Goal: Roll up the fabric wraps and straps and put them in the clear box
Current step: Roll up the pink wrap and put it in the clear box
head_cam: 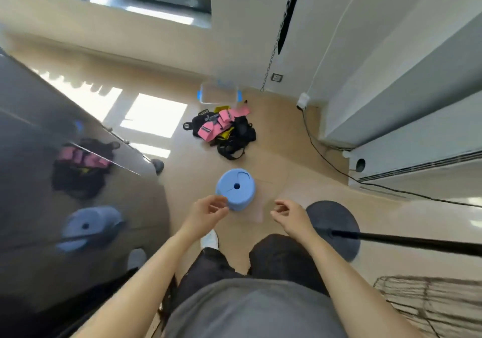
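Note:
A tangled pile of pink, black and yellow fabric wraps and straps (224,129) lies on the tan floor ahead of me. Just beyond it, against the wall, stands the clear box (218,95) with blue side latches. A round blue stool (236,189) sits between me and the pile. My left hand (208,211) hovers at the stool's near left edge, fingers loosely curled and holding nothing. My right hand (287,212) hangs to the stool's right, also loosely curled and holding nothing. Both hands are far from the straps.
A glossy dark cabinet (65,181) on the left mirrors the pile and stool. A round dark stand base (336,223) with a black pole sits at my right. A black cable (339,170) runs along the floor by a white unit; a wire basket (427,303) sits bottom right.

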`<action>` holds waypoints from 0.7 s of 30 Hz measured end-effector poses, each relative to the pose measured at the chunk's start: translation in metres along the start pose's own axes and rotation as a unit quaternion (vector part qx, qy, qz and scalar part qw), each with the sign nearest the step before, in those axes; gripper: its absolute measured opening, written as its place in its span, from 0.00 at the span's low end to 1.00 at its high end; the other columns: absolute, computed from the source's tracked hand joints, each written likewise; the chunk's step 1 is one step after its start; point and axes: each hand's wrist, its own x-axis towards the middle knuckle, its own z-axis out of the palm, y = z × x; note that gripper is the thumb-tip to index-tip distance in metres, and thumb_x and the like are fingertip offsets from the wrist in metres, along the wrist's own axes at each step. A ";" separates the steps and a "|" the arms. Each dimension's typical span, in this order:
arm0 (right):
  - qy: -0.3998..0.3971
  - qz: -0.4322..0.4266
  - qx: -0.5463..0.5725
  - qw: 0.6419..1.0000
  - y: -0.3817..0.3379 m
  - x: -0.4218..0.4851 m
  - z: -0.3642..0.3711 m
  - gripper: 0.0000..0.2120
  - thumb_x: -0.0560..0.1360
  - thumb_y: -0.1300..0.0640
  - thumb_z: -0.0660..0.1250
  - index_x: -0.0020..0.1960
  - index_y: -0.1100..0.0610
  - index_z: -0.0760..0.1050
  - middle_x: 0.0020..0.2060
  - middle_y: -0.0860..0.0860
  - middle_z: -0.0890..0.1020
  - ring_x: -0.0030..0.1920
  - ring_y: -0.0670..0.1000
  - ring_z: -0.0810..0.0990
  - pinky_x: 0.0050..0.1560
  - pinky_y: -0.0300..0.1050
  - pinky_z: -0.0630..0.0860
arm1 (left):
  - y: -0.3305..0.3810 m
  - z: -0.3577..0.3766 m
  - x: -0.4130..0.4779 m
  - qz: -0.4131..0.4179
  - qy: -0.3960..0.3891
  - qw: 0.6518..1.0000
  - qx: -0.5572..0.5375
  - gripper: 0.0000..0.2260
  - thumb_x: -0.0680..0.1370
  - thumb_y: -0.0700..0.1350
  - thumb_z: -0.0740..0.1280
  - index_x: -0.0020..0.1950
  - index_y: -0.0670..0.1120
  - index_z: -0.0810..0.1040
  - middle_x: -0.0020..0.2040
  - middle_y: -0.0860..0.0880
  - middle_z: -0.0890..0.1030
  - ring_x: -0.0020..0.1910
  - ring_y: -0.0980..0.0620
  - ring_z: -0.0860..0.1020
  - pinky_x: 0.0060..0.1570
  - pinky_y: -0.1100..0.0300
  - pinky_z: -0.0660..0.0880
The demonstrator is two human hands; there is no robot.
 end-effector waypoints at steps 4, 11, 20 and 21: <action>0.064 0.033 0.019 0.997 -0.024 0.046 -0.041 0.15 0.78 0.57 0.71 0.63 0.57 0.78 0.48 0.50 0.81 0.48 0.48 0.79 0.51 0.42 0.73 | 0.038 -0.025 0.071 0.014 -0.021 0.999 0.032 0.11 0.79 0.48 0.72 0.61 0.55 0.81 0.50 0.56 0.84 0.49 0.60 0.82 0.49 0.65 0.77; 0.061 0.031 0.007 0.998 -0.053 0.153 -0.101 0.16 0.78 0.57 0.70 0.64 0.59 0.78 0.49 0.51 0.81 0.48 0.50 0.78 0.51 0.43 0.71 | 0.098 -0.045 0.162 -0.006 0.011 0.998 0.058 0.09 0.80 0.48 0.71 0.60 0.54 0.80 0.48 0.58 0.82 0.49 0.58 0.81 0.53 0.57 0.79; -0.047 -0.052 -0.035 0.997 -0.150 0.295 -0.139 0.16 0.78 0.55 0.71 0.64 0.55 0.77 0.49 0.49 0.81 0.49 0.50 0.80 0.55 0.48 0.79 | 0.160 -0.054 0.239 -0.059 0.028 0.998 0.009 0.10 0.79 0.47 0.71 0.61 0.52 0.81 0.50 0.55 0.84 0.49 0.58 0.82 0.51 0.62 0.78; -0.052 -0.053 -0.035 0.997 -0.161 0.307 -0.140 0.16 0.78 0.55 0.71 0.65 0.56 0.77 0.48 0.49 0.81 0.49 0.49 0.80 0.55 0.47 0.79 | 0.163 -0.060 0.249 -0.060 0.026 0.998 0.010 0.11 0.79 0.47 0.71 0.61 0.52 0.81 0.50 0.55 0.84 0.49 0.59 0.82 0.52 0.62 0.78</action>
